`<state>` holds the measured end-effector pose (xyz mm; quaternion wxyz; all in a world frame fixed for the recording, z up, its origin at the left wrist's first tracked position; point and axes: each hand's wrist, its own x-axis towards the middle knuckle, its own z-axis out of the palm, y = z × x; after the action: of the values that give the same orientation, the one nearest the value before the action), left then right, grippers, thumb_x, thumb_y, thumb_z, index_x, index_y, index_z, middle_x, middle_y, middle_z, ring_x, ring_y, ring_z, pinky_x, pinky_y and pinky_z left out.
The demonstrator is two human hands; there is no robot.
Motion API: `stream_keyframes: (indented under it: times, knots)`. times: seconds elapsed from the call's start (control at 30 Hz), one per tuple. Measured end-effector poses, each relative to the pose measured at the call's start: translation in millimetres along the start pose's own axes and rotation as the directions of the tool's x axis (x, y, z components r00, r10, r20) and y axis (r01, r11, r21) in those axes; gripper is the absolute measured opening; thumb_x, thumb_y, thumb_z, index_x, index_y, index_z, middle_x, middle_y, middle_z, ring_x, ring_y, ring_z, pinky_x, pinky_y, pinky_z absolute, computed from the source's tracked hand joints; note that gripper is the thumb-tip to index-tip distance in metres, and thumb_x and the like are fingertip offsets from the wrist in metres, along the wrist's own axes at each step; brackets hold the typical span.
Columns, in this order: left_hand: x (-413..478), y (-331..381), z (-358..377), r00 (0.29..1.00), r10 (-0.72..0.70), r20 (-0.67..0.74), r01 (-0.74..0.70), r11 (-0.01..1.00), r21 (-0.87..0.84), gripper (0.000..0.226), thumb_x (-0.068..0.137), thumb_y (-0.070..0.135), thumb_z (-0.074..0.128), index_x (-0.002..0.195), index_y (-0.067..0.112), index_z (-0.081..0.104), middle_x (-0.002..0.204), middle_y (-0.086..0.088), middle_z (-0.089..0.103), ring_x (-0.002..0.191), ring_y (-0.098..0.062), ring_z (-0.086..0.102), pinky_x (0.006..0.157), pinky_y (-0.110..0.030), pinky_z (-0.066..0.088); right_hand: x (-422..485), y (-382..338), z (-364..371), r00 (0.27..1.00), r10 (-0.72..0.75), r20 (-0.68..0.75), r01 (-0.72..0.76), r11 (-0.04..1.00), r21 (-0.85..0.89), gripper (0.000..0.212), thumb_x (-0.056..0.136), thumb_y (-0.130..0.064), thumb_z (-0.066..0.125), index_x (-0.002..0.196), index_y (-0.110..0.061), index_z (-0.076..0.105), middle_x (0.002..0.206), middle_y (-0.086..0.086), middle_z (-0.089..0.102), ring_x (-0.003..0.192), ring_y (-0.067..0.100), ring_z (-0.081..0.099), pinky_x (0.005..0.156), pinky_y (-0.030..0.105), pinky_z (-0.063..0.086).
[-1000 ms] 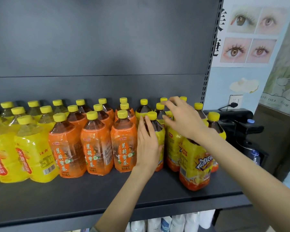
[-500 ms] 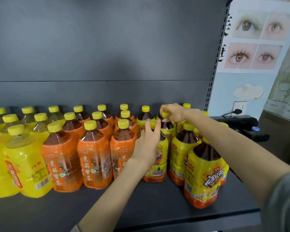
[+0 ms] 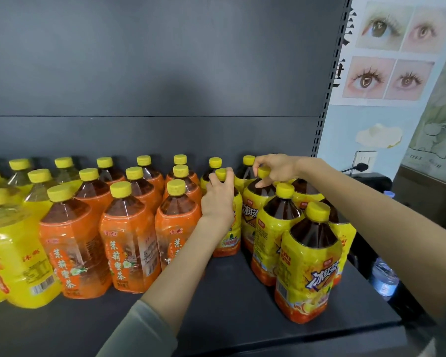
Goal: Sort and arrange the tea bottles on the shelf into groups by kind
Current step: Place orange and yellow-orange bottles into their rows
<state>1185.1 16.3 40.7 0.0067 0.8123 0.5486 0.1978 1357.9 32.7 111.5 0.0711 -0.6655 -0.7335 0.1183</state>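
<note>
Tea bottles with yellow caps stand on a dark shelf [image 3: 242,305]. All-yellow bottles [image 3: 18,258] are at the left, orange-labelled bottles [image 3: 129,248] in the middle, and yellow iced-tea bottles with orange bases [image 3: 307,274] at the right. My left hand [image 3: 218,199] grips the neck of an iced-tea bottle [image 3: 229,243] beside the orange group. My right hand [image 3: 276,168] pinches the neck of another iced-tea bottle [image 3: 252,215] just behind and to the right.
The shelf's dark back panel rises behind the rows. A slotted upright [image 3: 327,99] bounds the shelf at the right. Beyond it a clear water bottle [image 3: 384,279] and a dark counter [image 3: 371,181] stand beside a wall with eye posters [image 3: 397,52]. Bare shelf lies in front.
My left hand has closed round its bottle's neck, fingers no longer straight. My right hand shifted slightly right onto a neighbouring bottle's neck. The camera has come closer.
</note>
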Motion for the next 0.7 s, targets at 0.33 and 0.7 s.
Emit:
stream_keyframes:
  times: [0.33,0.7]
  knots:
    - [21,2,11,0.997,-0.052,-0.057,0.053,0.998,0.016,0.097,0.076,0.003,0.074,0.147,0.017,0.008,0.135,-0.019,0.027,0.123,-0.031,0.039,0.082,-0.033,0.047,10,5,-5,0.996,-0.043,0.082,0.042,0.999,0.016,0.023,0.085,-0.01,0.068,0.084,-0.026,0.053,0.114,0.005,0.052,0.081,0.021,0.05,0.057,0.029,0.047]
    - [-12,-8,4,0.981,0.116,-0.156,-0.13,0.988,-0.084,0.096,0.081,-0.004,0.065,0.151,0.011,0.001,0.149,-0.023,0.012,0.135,-0.036,0.026,0.091,-0.035,0.047,5,3,-7,0.986,-0.105,0.13,0.09,0.989,0.12,0.026,0.084,0.003,0.065,0.076,-0.02,0.055,0.112,-0.002,0.059,0.097,0.018,0.057,0.068,0.032,0.052]
